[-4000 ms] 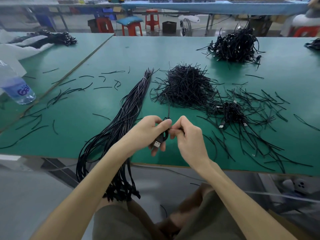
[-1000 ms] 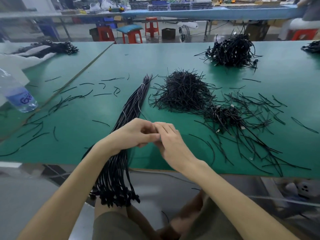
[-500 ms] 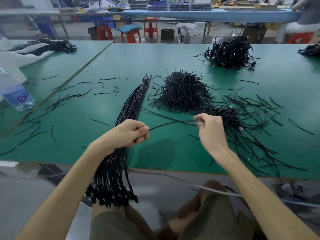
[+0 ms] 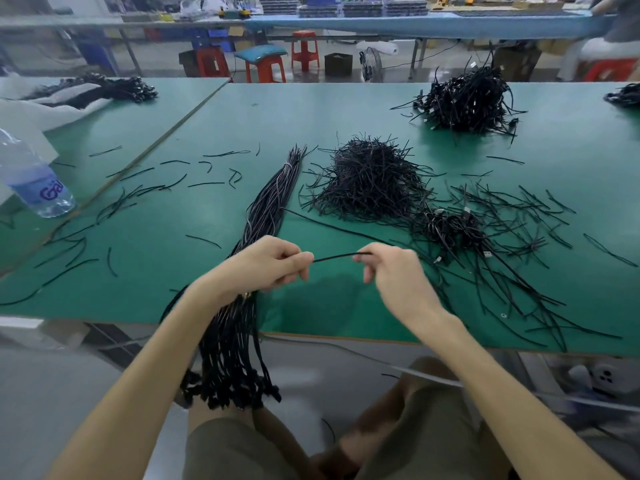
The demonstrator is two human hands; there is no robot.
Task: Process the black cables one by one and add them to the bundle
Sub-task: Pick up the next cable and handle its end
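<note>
Nearest, the bundle (image 4: pixel 266 209) is hanging its connector ends off the near edge of the table (image 4: pixel 173 258), over the seated person's lap. Its middle is disappearing under the left hand (image 4: pixel 266 268), so I cannot tell whether that hand is touching it. Both hands are hovering above the near edge, a little apart, each pinching one black cable (image 4: pixel 334 257) between thumb and curled fingers. The short stretch between them is running nearly straight, and the end inside the left fist is hidden. Past the right hand (image 4: pixel 394 278) the cable is trailing back across the green top toward the bundle, which is lying long and straight with a pale tie near its far tip. Right of it a heap of short black strips (image 4: pixel 370 178) is sitting, with a small cable tangle (image 4: pixel 450 230) just beside. Farther back another cable pile (image 4: pixel 467 102) is resting. A water bottle (image 4: pixel 34 181) is getting cut off at the left edge. Red stools (image 4: pixel 266 64) are standing beyond the table.
</note>
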